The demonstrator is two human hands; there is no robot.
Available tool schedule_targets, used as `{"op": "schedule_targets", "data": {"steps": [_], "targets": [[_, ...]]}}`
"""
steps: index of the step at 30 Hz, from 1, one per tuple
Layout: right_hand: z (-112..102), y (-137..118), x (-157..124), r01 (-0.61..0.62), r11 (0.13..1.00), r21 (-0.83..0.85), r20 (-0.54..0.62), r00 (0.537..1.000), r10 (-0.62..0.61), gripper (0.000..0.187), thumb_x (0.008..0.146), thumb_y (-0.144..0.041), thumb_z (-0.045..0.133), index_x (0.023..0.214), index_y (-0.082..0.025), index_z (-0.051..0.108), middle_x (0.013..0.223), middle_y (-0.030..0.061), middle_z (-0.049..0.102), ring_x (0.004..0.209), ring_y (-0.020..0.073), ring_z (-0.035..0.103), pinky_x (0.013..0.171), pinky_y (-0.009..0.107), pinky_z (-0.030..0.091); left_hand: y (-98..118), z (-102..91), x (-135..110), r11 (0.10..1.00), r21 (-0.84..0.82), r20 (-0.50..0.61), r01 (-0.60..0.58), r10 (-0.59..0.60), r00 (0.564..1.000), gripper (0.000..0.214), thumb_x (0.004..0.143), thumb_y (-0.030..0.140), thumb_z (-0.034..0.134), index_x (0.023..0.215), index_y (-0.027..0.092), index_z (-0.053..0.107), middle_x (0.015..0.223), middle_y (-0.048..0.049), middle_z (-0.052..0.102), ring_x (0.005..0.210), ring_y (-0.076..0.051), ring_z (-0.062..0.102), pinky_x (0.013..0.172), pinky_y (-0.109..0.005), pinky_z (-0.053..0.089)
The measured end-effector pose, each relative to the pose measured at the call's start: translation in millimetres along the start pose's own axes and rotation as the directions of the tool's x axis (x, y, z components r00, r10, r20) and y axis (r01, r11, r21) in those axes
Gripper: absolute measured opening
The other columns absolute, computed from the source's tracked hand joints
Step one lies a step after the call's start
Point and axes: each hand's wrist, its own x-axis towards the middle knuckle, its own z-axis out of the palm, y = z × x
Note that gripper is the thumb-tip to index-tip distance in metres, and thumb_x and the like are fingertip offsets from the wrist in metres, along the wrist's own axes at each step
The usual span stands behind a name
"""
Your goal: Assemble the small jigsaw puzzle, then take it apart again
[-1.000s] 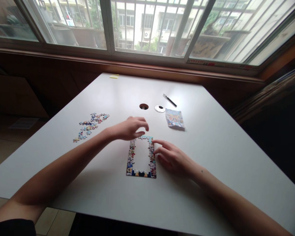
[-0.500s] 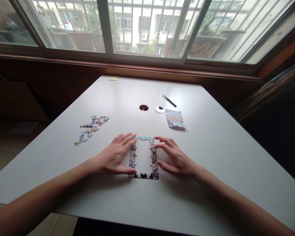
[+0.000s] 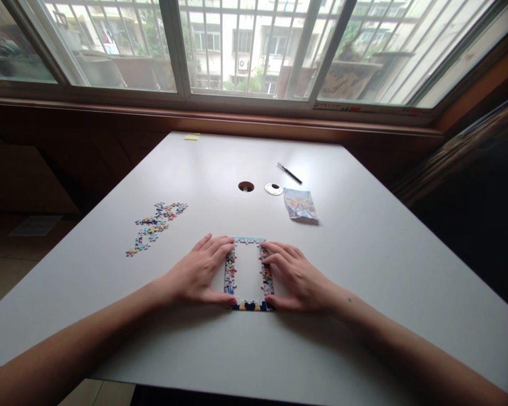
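Observation:
A jigsaw puzzle border lies flat on the white table, a joined rectangle of edge pieces around bare tabletop. My left hand rests along its left side, fingers stretched toward the upper left corner and thumb at the lower left corner. On the other side, my right hand touches the right edge with its fingertips, its thumb by the lower right corner. Both hands have their fingers apart from the thumb and grasp no loose piece. Some corner pieces are partly hidden under the fingers.
Loose puzzle pieces lie scattered on the left of the table. A crumpled picture sheet, a round cover, a pen and a cable hole are toward the back. A yellow note sits at the far edge.
My right hand has closed in on the border's right side, its thumb now at the lower right corner. My left hand stays along the left edge. The view has shifted slightly.

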Motion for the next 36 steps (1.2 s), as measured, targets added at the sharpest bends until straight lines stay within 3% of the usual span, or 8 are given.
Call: {"op": "schedule_targets", "data": {"steps": [4, 18, 22, 24, 26, 29, 32, 36], "targets": [[1, 2, 0, 0.008, 1.000, 0.022, -0.023, 1.000, -0.008, 0.054, 0.077, -0.052, 0.072, 0.116, -0.022, 0.048, 0.148, 0.0165, 0.042, 0.134, 0.0358, 0.040, 0.106, 0.055, 0.037, 1, 0.3, -1, 1.000, 0.000, -0.004, -0.008, 0.008, 1.000, 0.083, 0.071, 0.079, 0.062, 0.128, 0.022, 0.046, 0.151, -0.0176, 0.040, 0.143, -0.035, 0.033, 0.122, -0.057, 0.016], [-4, -1, 0, 0.013, 0.998, 0.055, -0.016, 1.000, -0.012, 0.051, 0.082, -0.052, 0.069, 0.118, -0.023, 0.047, 0.145, 0.0179, 0.041, 0.132, 0.0351, 0.042, 0.105, 0.056, 0.041, 5, -1.0, -1, 1.000, -0.014, -0.033, -0.023, 0.023, 0.999, 0.074, 0.079, 0.072, 0.059, 0.131, 0.023, 0.041, 0.151, -0.0157, 0.039, 0.141, -0.032, 0.035, 0.121, -0.054, 0.021], [-2, 3, -1, -0.012, 0.994, 0.109, -0.025, 1.000, 0.015, 0.047, 0.085, -0.047, 0.066, 0.120, -0.025, 0.044, 0.148, 0.0166, 0.038, 0.135, 0.0333, 0.042, 0.106, 0.054, 0.042, -19, -18.9, -4, 0.986, 0.102, -0.095, 0.133, -0.123, 0.988, 0.076, 0.088, 0.070, 0.049, 0.147, 0.026, 0.030, 0.160, -0.0098, 0.029, 0.149, -0.029, 0.023, 0.124, -0.050, 0.013], [-1, 7, -3, -0.036, 0.988, 0.147, -0.031, 0.999, 0.041, 0.039, 0.088, -0.043, 0.063, 0.116, -0.025, 0.043, 0.149, 0.0156, 0.037, 0.136, 0.0316, 0.041, 0.106, 0.053, 0.043, -48, -32.6, -13, 0.910, 0.228, -0.163, 0.345, -0.314, 0.935, 0.088, 0.086, 0.074, 0.046, 0.155, 0.026, 0.020, 0.164, -0.0093, 0.018, 0.152, -0.033, 0.009, 0.123, -0.056, 0.002], [1, 11, -4, -0.049, 0.984, 0.171, -0.043, 0.997, 0.058, 0.033, 0.090, -0.040, 0.060, 0.113, -0.025, 0.042, 0.149, 0.0155, 0.037, 0.136, 0.0301, 0.042, 0.106, 0.051, 0.044, -82, -45.3, -29, 0.765, 0.280, -0.206, 0.579, -0.542, 0.815, 0.102, 0.080, 0.081, 0.045, 0.158, 0.025, 0.011, 0.165, -0.0108, 0.007, 0.151, -0.039, 0.000, 0.119, -0.063, -0.002], [2, 13, -5, -0.042, 0.983, 0.176, -0.057, 0.997, 0.053, 0.029, 0.091, -0.037, 0.058, 0.110, -0.025, 0.040, 0.147, 0.0164, 0.037, 0.135, 0.0290, 0.042, 0.107, 0.050, 0.043, -122, -56.1, -53, 0.638, 0.284, -0.106, 0.716, -0.721, 0.684, 0.108, 0.077, 0.085, 0.043, 0.159, 0.029, 0.002, 0.166, -0.0089, 0.000, 0.150, -0.042, 0.000, 0.115, -0.067, 0.005], [2, 12, -5, -0.038, 0.983, 0.179, -0.071, 0.996, 0.052, 0.026, 0.092, -0.036, 0.057, 0.105, -0.024, 0.038, 0.145, 0.0175, 0.038, 0.134, 0.0290, 0.043, 0.105, 0.050, 0.045, -135, -57.1, -63, 0.696, 0.267, -0.059, 0.666, -0.678, 0.732, 0.102, 0.080, 0.082, 0.043, 0.158, 0.032, 0.001, 0.166, -0.0057, 0.001, 0.151, -0.040, 0.002, 0.117, -0.063, 0.006], [0, 9, -4, -0.046, 0.982, 0.184, -0.081, 0.995, 0.062, 0.025, 0.092, -0.035, 0.057, 0.104, -0.024, 0.038, 0.143, 0.0186, 0.040, 0.132, 0.0295, 0.045, 0.104, 0.050, 0.045, -131, -56.3, -45, 0.777, 0.251, -0.100, 0.577, -0.572, 0.814, 0.089, 0.084, 0.077, 0.043, 0.157, 0.037, 0.012, 0.166, -0.0024, 0.003, 0.151, -0.039, 0.005, 0.117, -0.063, 0.008]]}}
